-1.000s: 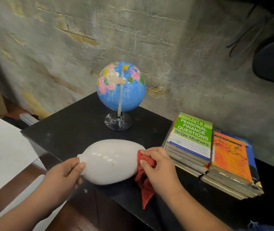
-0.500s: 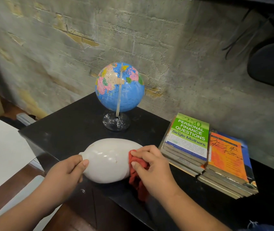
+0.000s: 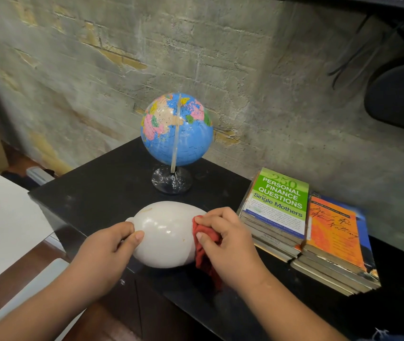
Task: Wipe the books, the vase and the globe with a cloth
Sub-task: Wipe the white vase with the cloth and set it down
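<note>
Head view: everything below is seen from above and in front of the counter.
Counter (image 3: 102, 190): a black top set against a rough brick wall (image 3: 97, 70).
Vase (image 3: 164, 235): white and glossy, lying on its side close to the counter's front edge, with its narrow neck pointing to the left edge.
Left hand (image 3: 102, 252): fingers curled round the vase's neck end, with the thumb laid on the body, gripping it.
Cloth (image 3: 205, 257): red and bunched, pressed against the vase's wide right end. Its loose part hangs down to the counter.
Right hand (image 3: 225, 244): fingers bent over the cloth, pinching it against the vase.
Globe (image 3: 177, 129): blue, upright on a dark round base. It stands behind the vase toward the back edge and is apart from it.
Books (image 3: 306, 230): two stacks touching side by side at the counter's right. The left stack has a green cover on top and the right has an orange one. They sit just right of the right hand.
Table (image 3: 1, 217): a white surface beyond the counter's left edge.
Chair (image 3: 400, 99): a dark rounded shape at the upper right.
</note>
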Demonstrator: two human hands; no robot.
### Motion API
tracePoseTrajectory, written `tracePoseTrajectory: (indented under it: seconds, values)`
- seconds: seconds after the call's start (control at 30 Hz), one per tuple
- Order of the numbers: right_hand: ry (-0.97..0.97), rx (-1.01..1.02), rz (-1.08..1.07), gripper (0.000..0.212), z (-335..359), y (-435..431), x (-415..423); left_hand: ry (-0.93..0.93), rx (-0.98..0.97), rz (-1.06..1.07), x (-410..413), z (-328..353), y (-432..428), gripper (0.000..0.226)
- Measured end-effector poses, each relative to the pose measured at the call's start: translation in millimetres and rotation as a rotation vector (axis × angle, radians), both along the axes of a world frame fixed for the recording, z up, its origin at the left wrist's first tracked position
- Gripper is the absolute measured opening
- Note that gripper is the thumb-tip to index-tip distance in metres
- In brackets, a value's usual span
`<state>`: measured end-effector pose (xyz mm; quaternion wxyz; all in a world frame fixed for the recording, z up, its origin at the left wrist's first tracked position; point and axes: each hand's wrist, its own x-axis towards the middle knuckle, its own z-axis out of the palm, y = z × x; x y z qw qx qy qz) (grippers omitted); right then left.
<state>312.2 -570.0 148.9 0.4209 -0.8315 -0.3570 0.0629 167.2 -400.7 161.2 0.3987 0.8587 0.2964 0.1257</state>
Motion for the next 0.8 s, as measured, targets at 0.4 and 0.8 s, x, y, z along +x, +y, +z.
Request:
tracePoseTrajectory:
  seconds: [0.4,0.8]
  values:
    - [-0.042,0.01,0.069,0.026,14.4,0.2,-6.6,-0.01,0.101,-0.102,8.1,10.1,-4.3,0.026]
    - [-0.2,-0.006,0.043,0.025,21.5,-1.4,-1.3,-0.018,0.093,-0.101,12.2,20.9,-14.5,0.022]
